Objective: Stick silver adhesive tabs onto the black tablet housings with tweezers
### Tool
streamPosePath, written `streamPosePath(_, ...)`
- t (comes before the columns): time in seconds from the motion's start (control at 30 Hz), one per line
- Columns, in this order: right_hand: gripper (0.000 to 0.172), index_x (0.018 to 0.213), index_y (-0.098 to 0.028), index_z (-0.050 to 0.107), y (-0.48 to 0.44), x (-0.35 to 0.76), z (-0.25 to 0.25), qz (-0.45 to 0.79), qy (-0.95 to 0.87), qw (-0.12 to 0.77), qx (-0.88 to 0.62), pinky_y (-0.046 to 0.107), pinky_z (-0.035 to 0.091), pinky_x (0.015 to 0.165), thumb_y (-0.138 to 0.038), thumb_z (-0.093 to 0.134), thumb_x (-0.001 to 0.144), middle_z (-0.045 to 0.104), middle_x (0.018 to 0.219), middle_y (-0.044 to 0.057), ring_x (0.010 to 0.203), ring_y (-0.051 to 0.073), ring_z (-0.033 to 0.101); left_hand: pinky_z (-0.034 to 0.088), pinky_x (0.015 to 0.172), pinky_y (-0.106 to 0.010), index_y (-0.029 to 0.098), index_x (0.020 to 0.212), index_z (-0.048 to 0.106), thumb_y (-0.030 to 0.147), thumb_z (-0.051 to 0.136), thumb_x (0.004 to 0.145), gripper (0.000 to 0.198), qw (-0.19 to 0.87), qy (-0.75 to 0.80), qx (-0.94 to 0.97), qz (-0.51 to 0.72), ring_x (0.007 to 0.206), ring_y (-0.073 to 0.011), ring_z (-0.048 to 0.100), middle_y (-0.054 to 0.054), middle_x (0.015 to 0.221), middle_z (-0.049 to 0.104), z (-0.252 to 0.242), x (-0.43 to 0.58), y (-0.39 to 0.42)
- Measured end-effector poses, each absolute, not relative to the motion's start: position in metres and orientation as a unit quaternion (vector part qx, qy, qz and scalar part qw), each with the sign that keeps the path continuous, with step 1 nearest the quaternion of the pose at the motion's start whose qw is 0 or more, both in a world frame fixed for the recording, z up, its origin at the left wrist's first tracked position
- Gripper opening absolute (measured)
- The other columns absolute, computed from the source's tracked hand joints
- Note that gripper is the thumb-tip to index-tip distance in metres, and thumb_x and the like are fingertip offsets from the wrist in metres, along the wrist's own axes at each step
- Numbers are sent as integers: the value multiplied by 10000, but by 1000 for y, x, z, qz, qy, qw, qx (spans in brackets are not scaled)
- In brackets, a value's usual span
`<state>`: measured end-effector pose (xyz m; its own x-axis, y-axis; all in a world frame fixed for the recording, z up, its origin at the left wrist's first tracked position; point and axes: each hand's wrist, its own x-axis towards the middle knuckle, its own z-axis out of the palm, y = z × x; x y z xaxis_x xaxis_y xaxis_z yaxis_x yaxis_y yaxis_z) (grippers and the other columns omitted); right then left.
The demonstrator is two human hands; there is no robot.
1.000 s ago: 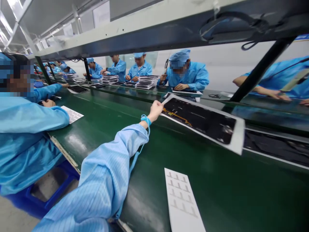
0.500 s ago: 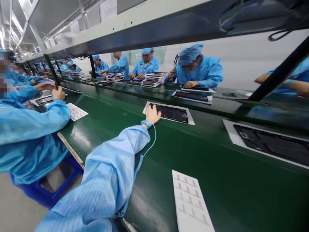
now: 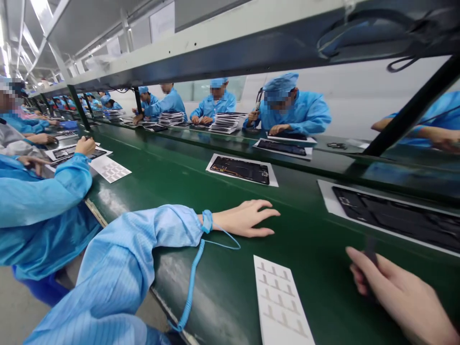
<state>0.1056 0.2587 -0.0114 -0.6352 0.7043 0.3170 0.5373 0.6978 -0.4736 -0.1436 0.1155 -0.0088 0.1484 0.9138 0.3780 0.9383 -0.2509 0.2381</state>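
My left hand (image 3: 247, 219) reaches over the green bench (image 3: 172, 184), holding nothing, its fingers spread and pointing right. A blue wrist strap (image 3: 207, 221) with a coiled cord circles that wrist. Beyond the hand, apart from it, an opened tablet housing (image 3: 239, 169) lies on a white sheet. At the lower right, my right hand (image 3: 402, 290) is closed on a slim dark tool (image 3: 371, 250), too blurred to name exactly. Another black tablet housing (image 3: 388, 215) on white paper lies just beyond the right hand. Between my hands and nearer me is a white sheet of grey L-shaped stickers (image 3: 283, 306).
To my left, a co-worker's sleeve (image 3: 39, 187) and hand are over another housing, beside a second sticker sheet (image 3: 111, 170). Across the bench, people in blue work near paper stacks (image 3: 226, 122). An overhead shelf (image 3: 215, 52) and a slanted dark post (image 3: 409, 108) frame the bench.
My left hand has left the middle tablet housing and drawn back toward me and right, fingers spread. My right hand with the dark tool has come into view. That housing now lies untouched.
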Motion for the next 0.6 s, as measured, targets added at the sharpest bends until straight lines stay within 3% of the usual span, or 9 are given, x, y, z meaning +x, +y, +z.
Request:
streamPosePath(0.1, 498, 457, -265, 431, 263, 88, -2, 247, -870, 216, -368, 358, 441, 493, -502, 392, 894, 567, 432, 46, 449, 249, 594, 417, 1038, -385, 103, 1297, 499, 365, 571, 921, 464, 23, -612, -761, -211, 1213, -251, 509, -180, 1301, 499, -7, -143, 118)
streamPosePath(0.27, 309, 764, -266, 590, 256, 84, -8, 211, -916, 176, -293, 376, 488, 548, -518, 426, 839, 669, 577, 70, 587, 320, 676, 436, 996, -393, 131, 1256, 524, 372, 574, 920, 416, 18, -620, -759, -197, 1141, -247, 540, -161, 1251, 514, -7, -145, 119)
streamPosePath(0.43, 309, 640, -279, 510, 248, 79, -16, 124, -959, 142, -212, 378, 464, 474, -470, 373, 841, 706, 670, 104, 583, 337, 688, 446, 972, -410, 135, 1227, 543, 365, 568, 923, 382, 15, -620, -759, -197, 1122, -249, 545, -156, 1240, 517, -7, -144, 118)
streamPosePath(0.6, 293, 674, -282, 529, 249, 77, -17, 126, -960, 129, -216, 374, 481, 489, -469, 384, 847, 693, 660, 92, 598, 331, 692, 456, 968, -414, 114, 1208, 544, 342, 575, 929, 361, 18, -614, -764, -195, 1125, -237, 549, -130, 1243, 529, -6, -145, 118)
